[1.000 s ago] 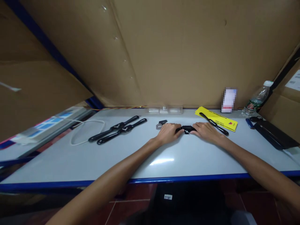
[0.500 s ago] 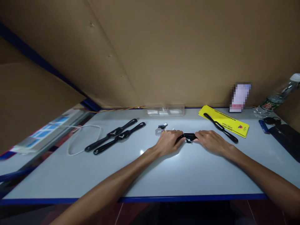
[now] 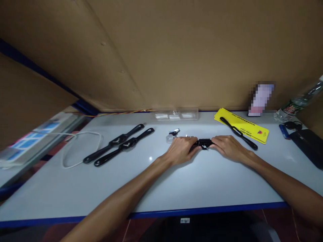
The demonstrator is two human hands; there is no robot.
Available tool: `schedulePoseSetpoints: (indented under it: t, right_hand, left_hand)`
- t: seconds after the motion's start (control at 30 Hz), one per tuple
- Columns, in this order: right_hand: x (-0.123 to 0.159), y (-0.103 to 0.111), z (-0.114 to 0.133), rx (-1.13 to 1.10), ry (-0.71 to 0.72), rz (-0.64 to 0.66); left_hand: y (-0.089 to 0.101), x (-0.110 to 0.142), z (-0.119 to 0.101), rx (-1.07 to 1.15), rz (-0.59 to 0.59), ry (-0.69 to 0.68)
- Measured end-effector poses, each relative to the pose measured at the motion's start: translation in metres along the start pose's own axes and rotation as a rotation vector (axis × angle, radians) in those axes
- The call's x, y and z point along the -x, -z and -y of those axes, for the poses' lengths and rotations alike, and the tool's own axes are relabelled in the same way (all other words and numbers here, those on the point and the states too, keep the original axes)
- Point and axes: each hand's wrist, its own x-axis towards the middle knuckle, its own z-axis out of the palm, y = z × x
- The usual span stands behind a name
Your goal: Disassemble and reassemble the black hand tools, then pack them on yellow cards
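Note:
A black spokeshave (image 3: 204,144) lies between my two hands over the table. My left hand (image 3: 182,149) is closed around its left handle, and my right hand (image 3: 226,147) grips the right one; both handles are mostly hidden by fingers. Just beyond my left hand is a small metal piece (image 3: 174,131) beside a clear plastic piece (image 3: 170,138). Two more black spokeshaves, a rear one (image 3: 114,143) and a front one (image 3: 125,146), rest side by side at the left. To the right, a black spokeshave body (image 3: 238,132) lies partly across yellow printed cards (image 3: 259,132).
A clear plastic tray (image 3: 176,115) stands at the table's back edge. A white cable (image 3: 64,158) loops at the left. At the right are a blurred-out phone (image 3: 261,99), a plastic bottle (image 3: 290,107), a blue object (image 3: 284,131) and a black case (image 3: 308,146).
The camera view has tilted and shifted slightly. Both hands keep their hold on the spokeshave, in nearly the same place on the table.

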Motion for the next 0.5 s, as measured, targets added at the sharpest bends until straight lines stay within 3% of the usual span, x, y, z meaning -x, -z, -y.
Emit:
schedulePoseSetpoints:
  t: [0.27, 0.5]
  right_hand:
    - [0.004, -0.002, 0.007, 0.037, -0.051, -0.07]
    - [0.005, 0.008, 0.015, 0.088, -0.179, -0.034]
  left_hand:
    - [-0.006, -0.001, 0.005, -0.016, -0.068, -0.065]
    - [-0.003, 0.002, -0.002, 0.015, -0.086, -0.065]
